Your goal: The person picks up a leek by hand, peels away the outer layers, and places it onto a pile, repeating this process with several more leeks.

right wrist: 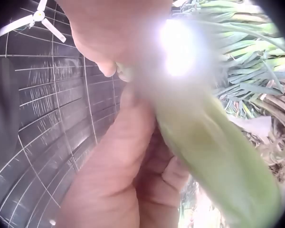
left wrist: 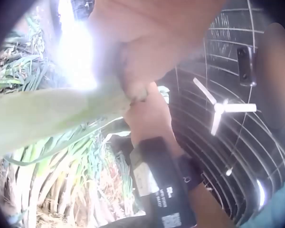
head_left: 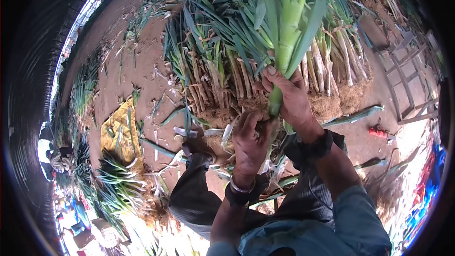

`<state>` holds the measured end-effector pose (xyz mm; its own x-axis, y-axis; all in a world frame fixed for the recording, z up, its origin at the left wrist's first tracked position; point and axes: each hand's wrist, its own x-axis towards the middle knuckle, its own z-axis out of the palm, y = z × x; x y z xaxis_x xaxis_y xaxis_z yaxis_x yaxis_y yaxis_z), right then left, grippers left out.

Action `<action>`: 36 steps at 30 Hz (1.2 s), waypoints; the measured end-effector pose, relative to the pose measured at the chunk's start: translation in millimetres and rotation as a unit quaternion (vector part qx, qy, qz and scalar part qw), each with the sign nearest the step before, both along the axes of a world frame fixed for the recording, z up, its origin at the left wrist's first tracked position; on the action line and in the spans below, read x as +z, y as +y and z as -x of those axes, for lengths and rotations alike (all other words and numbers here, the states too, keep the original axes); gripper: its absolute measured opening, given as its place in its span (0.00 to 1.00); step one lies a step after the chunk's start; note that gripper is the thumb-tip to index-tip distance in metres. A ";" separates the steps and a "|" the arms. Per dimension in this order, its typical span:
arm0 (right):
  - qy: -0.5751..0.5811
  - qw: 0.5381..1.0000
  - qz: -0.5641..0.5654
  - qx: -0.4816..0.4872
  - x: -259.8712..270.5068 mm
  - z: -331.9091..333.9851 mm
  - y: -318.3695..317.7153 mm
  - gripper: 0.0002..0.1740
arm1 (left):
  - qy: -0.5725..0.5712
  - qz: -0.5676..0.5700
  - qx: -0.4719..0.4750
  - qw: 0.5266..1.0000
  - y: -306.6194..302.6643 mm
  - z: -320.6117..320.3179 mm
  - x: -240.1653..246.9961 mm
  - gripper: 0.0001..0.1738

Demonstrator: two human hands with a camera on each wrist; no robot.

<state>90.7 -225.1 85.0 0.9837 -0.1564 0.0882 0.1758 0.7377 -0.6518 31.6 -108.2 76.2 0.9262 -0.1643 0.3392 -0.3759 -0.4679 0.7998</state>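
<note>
Leek with thick green stem and long leaves (head_left: 288,33) is gripped round the stem by right hand (head_left: 295,98); lower end is pinched by left hand (head_left: 250,142), fingers curled. Beyond, brown-rooted leek bundles (head_left: 237,73) are lined up on brown ground (head_left: 144,50).

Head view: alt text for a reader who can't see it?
A bare right hand grips a thick green leafy leek; the bare left hand holds its lower end. Beyond, brown-rooted, green-leaved leeks stand on brown ground.
</note>
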 end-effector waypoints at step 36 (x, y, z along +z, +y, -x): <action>-0.136 0.977 -0.075 0.145 3.6 0.1 -25.9 0.23 | 0.012 -0.006 -0.069 0.998 25.4 27.4 -44.3 0.08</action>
